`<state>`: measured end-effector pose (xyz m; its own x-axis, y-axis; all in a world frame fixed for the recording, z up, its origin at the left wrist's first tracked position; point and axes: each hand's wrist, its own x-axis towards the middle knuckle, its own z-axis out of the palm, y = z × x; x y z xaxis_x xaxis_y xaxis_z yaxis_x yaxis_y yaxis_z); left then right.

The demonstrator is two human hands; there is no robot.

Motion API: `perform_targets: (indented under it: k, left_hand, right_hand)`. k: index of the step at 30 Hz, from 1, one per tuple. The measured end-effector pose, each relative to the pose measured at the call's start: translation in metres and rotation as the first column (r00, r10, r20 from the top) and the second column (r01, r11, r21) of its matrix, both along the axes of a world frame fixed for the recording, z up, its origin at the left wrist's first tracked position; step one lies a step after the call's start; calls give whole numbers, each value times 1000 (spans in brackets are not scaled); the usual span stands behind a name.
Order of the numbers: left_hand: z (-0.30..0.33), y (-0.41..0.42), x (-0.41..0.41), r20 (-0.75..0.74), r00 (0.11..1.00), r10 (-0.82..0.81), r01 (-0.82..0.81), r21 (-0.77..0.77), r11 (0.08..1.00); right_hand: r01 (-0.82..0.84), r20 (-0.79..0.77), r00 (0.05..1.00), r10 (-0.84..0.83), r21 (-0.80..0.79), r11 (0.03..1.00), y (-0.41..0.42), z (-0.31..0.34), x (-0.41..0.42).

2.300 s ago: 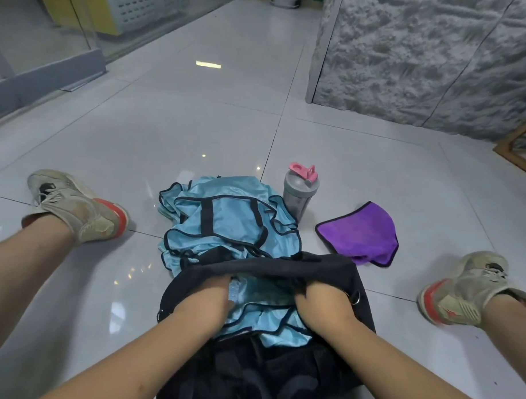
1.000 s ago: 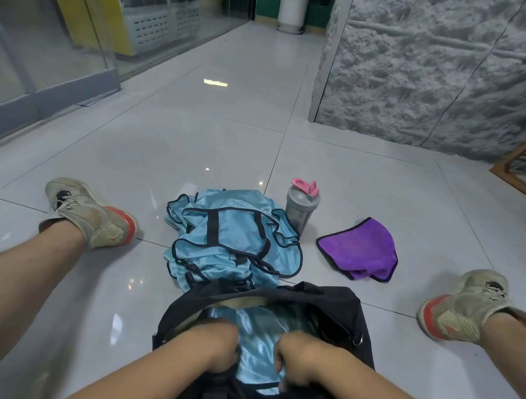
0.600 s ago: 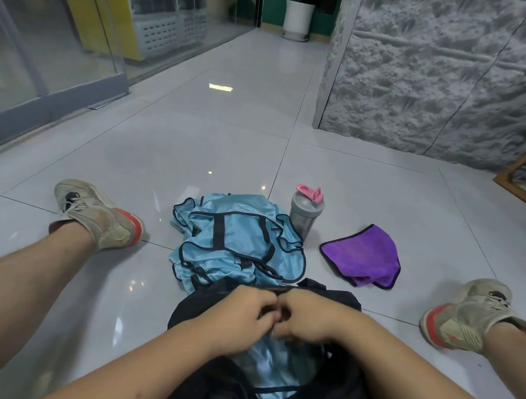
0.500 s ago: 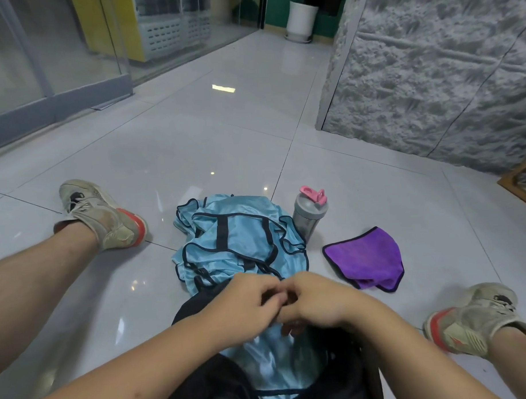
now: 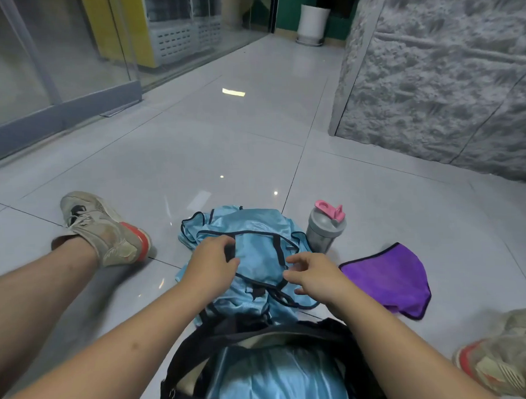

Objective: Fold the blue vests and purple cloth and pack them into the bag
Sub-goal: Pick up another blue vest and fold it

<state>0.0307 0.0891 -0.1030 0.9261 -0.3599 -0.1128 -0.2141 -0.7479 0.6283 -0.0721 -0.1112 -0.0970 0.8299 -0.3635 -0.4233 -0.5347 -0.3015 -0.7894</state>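
From the head view, you sit on a glossy tiled floor (image 5: 194,142) with your legs spread, both hands stretched out to a heap of blue vests (image 5: 257,253) lying straight ahead between your feet. Your left hand (image 5: 212,265) rests on the left side of the heap, its fingers curled and its thumb closing on a dark strap of the top vest, so that it pinches the cloth there. Your right hand (image 5: 313,276) is at the heap's right edge with fingers spread and loosely bent, fingertips at the dark trim; whether they actually touch it is hard to tell, and they clasp nothing.

Just in front of your body, the black bag (image 5: 335,328) stands unzipped, its rim touching the near edge of the heap. One shiny blue vest (image 5: 274,378) already lies inside it, filling the opening.

The purple cloth (image 5: 389,280) lies flat on the floor to the right of the heap, unfolded, with a dark border, apart from both the vests and the bag. Between it and the heap, just beside the vests' far right corner, a grey bottle (image 5: 324,233) with a pink cap stands upright.

Your left shoe (image 5: 105,231) and right shoe (image 5: 505,349), both worn and grey with red soles, frame the scene at either side. Beyond, a rough grey wall (image 5: 445,73) rises at right, and glass panels (image 5: 57,51) line the left.
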Motion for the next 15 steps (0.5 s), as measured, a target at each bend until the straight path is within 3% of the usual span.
perform_targets:
  k: [3, 6, 9, 13, 15]
  left_hand:
    - [-9, -6, 8, -100, 995, 6, 1, 76, 997]
    - [-17, -11, 14, -185, 977, -106, 151, 251, 956]
    - [-21, -14, 18, -95, 978, -183, 206, 399, 893]
    - [-27, -10, 25, 48, 984, -173, 146, 350, 925]
    - [-30, -8, 28, 41, 984, -172, 153, 293, 944]
  right_hand:
    - [31, -86, 996, -31, 2, 1000, -14, -25, 19]
    - [13, -206, 978, -11, 6, 1000, -25, -47, 36]
    - [25, -333, 942, -44, -63, 998, -34, -71, 44]
    - [235, -271, 915, -299, -245, 941, -56, -97, 44]
    - [319, -208, 907, -366, -229, 920, -63, -102, 39]
